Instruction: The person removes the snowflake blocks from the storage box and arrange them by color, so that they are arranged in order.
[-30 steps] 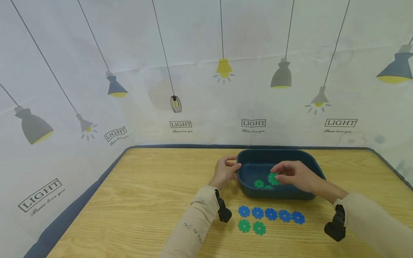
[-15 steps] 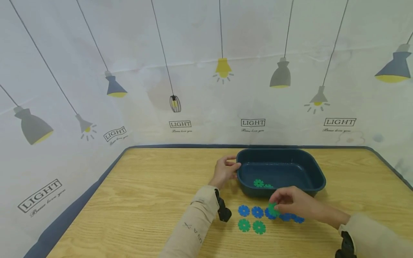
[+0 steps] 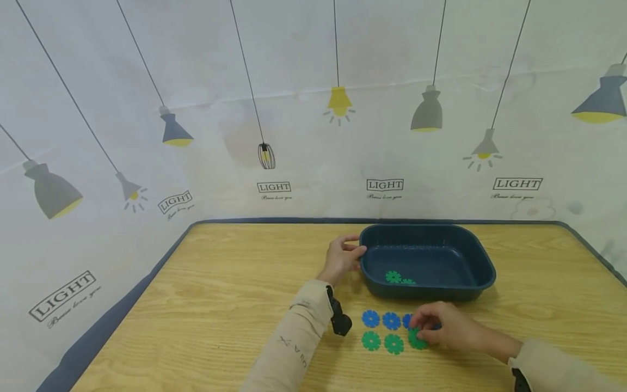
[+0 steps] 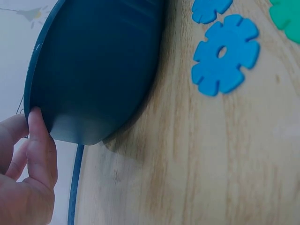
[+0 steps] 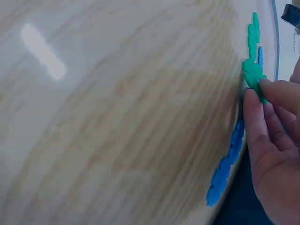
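Observation:
At the left end of the dark blue basin (image 3: 421, 293), my left hand (image 3: 339, 260) pinches the rim; the left wrist view shows the thumb (image 4: 41, 150) against the outer wall. My right hand (image 3: 448, 329) pinches a notched green disc (image 3: 417, 340) between thumb and fingers. This disc is at the right end of a row with two other green discs (image 3: 394, 343), at or just above the tabletop. Behind them runs a row of blue discs (image 3: 391, 320), its right part mostly hidden by my right hand. Inside the basin lie green discs (image 3: 393, 276), partly cut off by the front wall.
The wooden table (image 3: 235, 305) extends widely to the left of my left arm. Its back edge meets a pale curtain (image 3: 313, 163) printed with lamps. A black wrist camera (image 3: 340, 321) sits on my left sleeve.
My right hand has lifted a green disc out of the basin and brought it toward me, past the blue row, to the green row. My left hand has stayed on the rim.

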The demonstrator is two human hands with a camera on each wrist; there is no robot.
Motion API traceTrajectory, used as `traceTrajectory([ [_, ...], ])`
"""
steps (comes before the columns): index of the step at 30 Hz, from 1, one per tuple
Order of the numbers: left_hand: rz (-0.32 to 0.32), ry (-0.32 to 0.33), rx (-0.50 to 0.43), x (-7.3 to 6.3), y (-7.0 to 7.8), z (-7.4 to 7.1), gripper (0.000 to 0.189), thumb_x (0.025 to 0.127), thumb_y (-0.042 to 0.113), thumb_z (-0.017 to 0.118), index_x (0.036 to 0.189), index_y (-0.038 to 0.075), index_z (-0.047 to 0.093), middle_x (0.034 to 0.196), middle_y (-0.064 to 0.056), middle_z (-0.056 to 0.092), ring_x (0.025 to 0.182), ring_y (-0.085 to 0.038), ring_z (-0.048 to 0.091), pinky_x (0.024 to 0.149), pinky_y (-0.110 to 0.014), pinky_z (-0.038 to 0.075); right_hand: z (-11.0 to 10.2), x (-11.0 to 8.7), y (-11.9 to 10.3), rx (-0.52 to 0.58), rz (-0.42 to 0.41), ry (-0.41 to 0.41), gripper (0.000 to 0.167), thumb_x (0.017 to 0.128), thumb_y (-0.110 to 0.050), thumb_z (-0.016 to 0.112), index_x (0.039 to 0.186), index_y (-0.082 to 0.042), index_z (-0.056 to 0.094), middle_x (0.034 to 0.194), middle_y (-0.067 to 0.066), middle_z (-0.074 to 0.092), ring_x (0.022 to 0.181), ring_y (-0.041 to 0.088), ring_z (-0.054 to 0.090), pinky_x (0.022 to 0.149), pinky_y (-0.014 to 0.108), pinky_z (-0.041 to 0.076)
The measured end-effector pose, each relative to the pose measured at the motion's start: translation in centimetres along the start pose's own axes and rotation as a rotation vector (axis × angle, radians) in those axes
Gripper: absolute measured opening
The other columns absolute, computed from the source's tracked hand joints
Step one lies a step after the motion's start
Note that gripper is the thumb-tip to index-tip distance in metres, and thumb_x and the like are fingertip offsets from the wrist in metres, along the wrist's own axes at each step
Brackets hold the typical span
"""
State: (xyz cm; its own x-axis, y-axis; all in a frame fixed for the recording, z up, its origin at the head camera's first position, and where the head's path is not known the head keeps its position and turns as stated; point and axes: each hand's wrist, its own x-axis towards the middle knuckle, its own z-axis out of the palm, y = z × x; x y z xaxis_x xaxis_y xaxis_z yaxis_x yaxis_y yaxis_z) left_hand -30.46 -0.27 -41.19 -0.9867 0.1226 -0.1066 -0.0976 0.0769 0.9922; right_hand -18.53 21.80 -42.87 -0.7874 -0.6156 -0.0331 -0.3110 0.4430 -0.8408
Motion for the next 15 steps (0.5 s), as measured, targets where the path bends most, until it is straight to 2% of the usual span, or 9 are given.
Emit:
traceTrajectory([
  [7,0.003,0.001,0.003,-0.09,0.21,-0.04,0.034,0.082,0.010,0.064,0.114,0.008,0.057,0.087,-0.008,0.056,0.054,-0.014,0.056,0.052,-0.028,0.052,0.21,-0.08,-0.04,-0.061,-0.080,0.020,0.015,0.079,-0.012,0.066,0.089,-0.002,0.063,0.084,0.000,0.063,0.070,0.005,0.057,0.059,0.024,0.049],
  [15,-0.010,0.013,0.001,0.07,0.02,0.02,0.033,0.081,0.009,0.065,0.113,0.008,0.058,0.086,-0.008,0.057,0.054,-0.013,0.056,0.051,-0.027,0.052,0.39,-0.19,-0.25,-0.079,-0.095,0.016,0.014,0.078,-0.012,0.067,0.087,-0.003,0.065,0.083,0.000,0.064,0.069,0.005,0.057,0.059,0.024,0.050],
])
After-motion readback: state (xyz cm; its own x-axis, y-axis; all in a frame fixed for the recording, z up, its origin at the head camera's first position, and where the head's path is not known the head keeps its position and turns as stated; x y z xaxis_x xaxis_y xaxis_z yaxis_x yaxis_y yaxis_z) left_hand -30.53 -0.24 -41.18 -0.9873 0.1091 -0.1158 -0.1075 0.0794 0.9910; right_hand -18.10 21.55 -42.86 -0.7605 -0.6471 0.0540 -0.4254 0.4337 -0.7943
